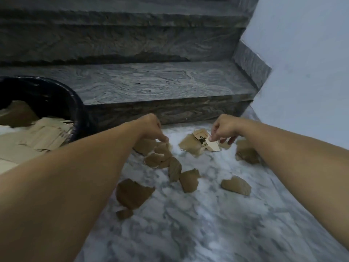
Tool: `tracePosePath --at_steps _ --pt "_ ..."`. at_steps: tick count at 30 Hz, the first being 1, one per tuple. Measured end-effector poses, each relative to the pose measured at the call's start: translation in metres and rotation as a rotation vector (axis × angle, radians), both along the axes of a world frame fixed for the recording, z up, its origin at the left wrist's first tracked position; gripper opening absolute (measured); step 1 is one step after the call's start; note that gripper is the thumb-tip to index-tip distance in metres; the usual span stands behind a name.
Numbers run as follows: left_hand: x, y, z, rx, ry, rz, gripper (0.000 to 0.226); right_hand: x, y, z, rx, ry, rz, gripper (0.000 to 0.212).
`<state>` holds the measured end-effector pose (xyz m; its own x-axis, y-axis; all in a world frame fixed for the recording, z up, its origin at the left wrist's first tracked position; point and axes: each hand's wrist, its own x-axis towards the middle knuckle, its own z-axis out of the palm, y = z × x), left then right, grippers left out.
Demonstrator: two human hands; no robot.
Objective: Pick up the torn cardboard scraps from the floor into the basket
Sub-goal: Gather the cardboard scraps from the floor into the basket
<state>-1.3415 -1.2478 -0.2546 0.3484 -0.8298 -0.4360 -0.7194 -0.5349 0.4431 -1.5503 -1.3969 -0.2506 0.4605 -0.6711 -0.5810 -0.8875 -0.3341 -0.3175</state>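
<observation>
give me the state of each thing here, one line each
dark round basket: upright on floor, partly filled with cardboard
left hand: fingers curled down onto a brown scrap
right hand: fingers pinching the pale printed cardboard scrap
brown torn cardboard scraps: scattered on white marble floor

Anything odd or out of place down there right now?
Only the mess itself: torn cardboard scraps lie scattered across the marble floor below the step. The basket stands upright, already holding cardboard. Nothing else stands out.
</observation>
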Motion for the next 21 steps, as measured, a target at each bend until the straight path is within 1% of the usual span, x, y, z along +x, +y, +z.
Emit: tracePosePath --at_steps 3,5,6,7,8,10,11,12,13,14,16,19,21 --pt "-0.004 -0.008 -0.042 0.066 -0.062 0.022 0.067 -0.023 -0.025 -0.029 -0.048 0.037 -0.013 0.031" --pt "-0.002 -0.013 -0.071 0.109 -0.06 0.05 0.086 -0.037 -0.042 -0.049 -0.137 0.13 0.038 0.037" --pt "-0.002 -0.016 -0.084 0.138 -0.098 0.043 0.093 -0.044 -0.049 -0.059 -0.186 0.188 0.075 0.043" --pt "-0.002 -0.017 -0.095 0.179 -0.163 0.03 0.098 -0.051 -0.055 -0.069 -0.22 0.238 0.105 0.051" --pt "-0.004 -0.021 -0.105 0.211 -0.23 -0.007 0.097 -0.06 -0.063 -0.083 -0.221 0.272 0.11 0.061" --pt "-0.007 -0.019 -0.118 0.212 -0.322 -0.015 0.086 -0.077 -0.077 -0.11 -0.196 0.305 0.105 0.084" --pt "-0.004 -0.016 -0.127 0.175 -0.331 0.014 0.089 -0.084 -0.082 -0.122 -0.198 0.316 0.122 0.094" --pt "0.001 -0.013 -0.136 0.143 -0.314 0.056 0.1 -0.09 -0.085 -0.133 -0.22 0.337 0.157 0.099" --pt "0.007 -0.011 -0.147 0.103 -0.262 0.114 0.113 -0.095 -0.091 -0.144 -0.246 0.358 0.21 0.096" --pt "0.013 -0.009 -0.156 0.073 -0.207 0.158 0.12 -0.1 -0.093 -0.15 -0.259 0.375 0.252 0.09" --pt "0.018 -0.01 -0.169 0.093 -0.166 0.172 0.12 -0.105 -0.097 -0.159 -0.279 0.399 0.293 0.082" --pt "0.019 -0.012 -0.176 0.128 -0.17 0.18 0.125 -0.106 -0.095 -0.16 -0.411 0.484 0.355 0.089" --pt "0.017 -0.013 -0.174 0.139 -0.159 0.216 0.121 -0.104 -0.095 -0.157 -0.458 0.509 0.382 0.084"
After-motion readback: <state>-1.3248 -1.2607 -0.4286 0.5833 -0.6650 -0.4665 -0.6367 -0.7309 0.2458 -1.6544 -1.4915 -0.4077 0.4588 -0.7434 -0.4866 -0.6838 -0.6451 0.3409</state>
